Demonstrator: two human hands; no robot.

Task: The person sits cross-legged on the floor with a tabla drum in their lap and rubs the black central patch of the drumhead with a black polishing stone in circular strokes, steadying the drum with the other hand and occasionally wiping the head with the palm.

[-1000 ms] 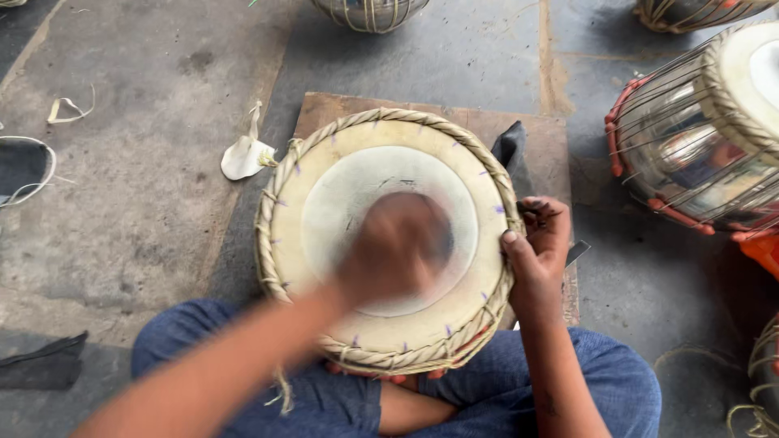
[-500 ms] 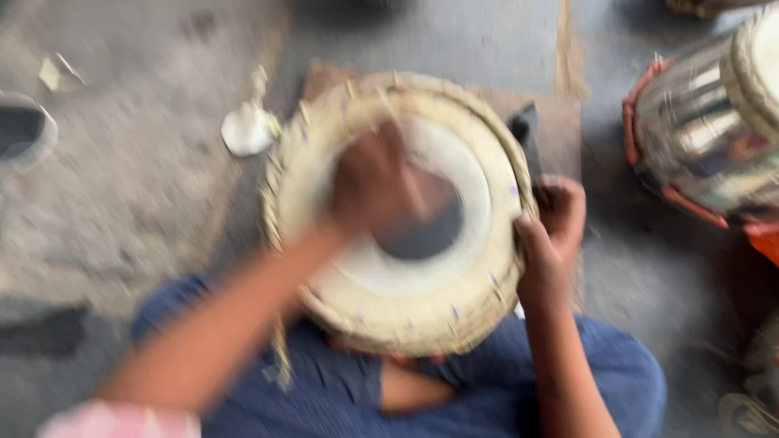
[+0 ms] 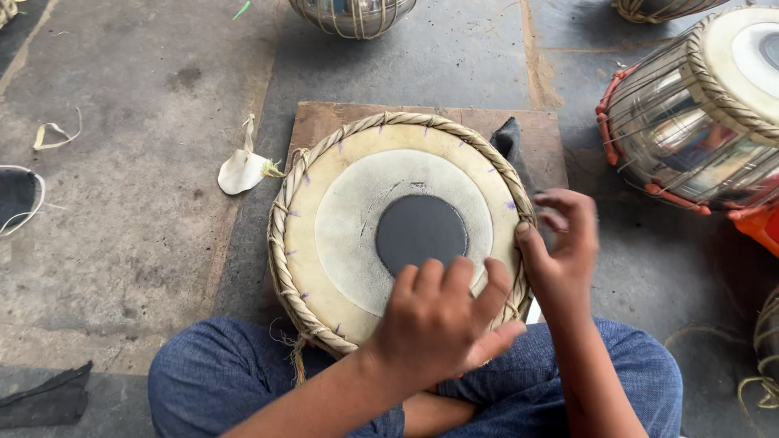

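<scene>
Head view: we are looking down on a round drum with a cream skin head, black centre disc and braided leather rim (image 3: 357,235). It is sitting on a brown wooden board (image 3: 324,118) that lies on the grey concrete floor (image 3: 122,243), directly in front of the seated person's crossed legs in blue trousers (image 3: 617,381).

We are observing the left hand (image 3: 442,324) lying palm down on the near part of the skin, with its fingers (image 3: 454,280) side by side, only narrowly parted and gripping nothing; their tips are reaching the lower edge of the black disc. The right hand (image 3: 564,251) is sitting at the right edge of the drum, its thumb touching the braided rim and its fingers loosely curled outside the rim. We cannot tell whether they are holding anything, as that hand is slightly blurred.

We are noting a dark cloth (image 3: 511,138) tucked against the drum's far right side. A pale scrap of skin (image 3: 239,170) is lying on the floor just left of the board. A shiny metal-bodied drum with red lacing (image 3: 690,122) is lying tilted at the right, well apart from the hands. Another metal drum body (image 3: 353,16) is showing at the top edge.
</scene>
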